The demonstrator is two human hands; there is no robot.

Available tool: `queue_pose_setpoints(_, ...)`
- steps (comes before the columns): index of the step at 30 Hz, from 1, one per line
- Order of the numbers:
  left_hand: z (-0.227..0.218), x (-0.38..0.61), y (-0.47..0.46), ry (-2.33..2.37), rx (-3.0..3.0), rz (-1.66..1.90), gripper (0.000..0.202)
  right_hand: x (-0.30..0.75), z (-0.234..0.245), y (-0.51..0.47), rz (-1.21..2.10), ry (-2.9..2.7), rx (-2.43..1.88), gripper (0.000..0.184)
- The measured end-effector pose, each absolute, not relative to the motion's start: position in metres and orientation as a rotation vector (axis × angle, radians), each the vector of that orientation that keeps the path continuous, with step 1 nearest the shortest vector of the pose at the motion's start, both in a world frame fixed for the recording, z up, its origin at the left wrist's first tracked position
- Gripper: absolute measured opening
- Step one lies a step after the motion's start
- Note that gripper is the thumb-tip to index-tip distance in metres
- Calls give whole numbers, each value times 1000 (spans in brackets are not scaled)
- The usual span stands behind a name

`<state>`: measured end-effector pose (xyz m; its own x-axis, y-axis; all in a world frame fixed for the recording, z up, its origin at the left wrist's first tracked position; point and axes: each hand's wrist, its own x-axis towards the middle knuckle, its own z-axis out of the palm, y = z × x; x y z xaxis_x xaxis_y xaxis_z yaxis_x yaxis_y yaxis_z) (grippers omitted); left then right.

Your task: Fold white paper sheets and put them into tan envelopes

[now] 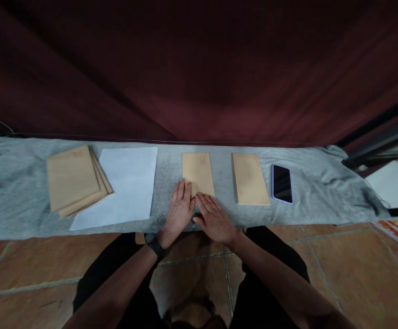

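A brown envelope (198,172) lies in the middle of the grey cloth (13,183). My left hand (179,210) rests flat at its near left corner, fingers stretched out. My right hand (214,218) lies flat over its near edge, fingers also extended and touching the paper. A black band sits on my left wrist. Neither hand holds anything.
A stack of brown envelopes (73,179) lies at the left, beside white paper sheets (121,186). Another brown envelope (250,178) and a dark phone (282,183) lie to the right. A dark red curtain hangs behind. Tiled floor runs below the cloth edge.
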<state>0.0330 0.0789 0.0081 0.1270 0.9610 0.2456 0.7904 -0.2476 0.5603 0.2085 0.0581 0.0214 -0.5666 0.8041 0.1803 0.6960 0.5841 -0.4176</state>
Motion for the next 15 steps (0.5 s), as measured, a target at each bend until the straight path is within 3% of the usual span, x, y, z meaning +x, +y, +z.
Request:
queue_pose_setpoints(8, 15, 26, 73, 1959, 2054, 738, 61, 215, 11, 49, 339, -2470, -1307, 73)
queue_pose_setpoints(15, 21, 22, 75, 2115, 1989, 693, 39, 207, 15, 47, 318, -2470, -1369, 74)
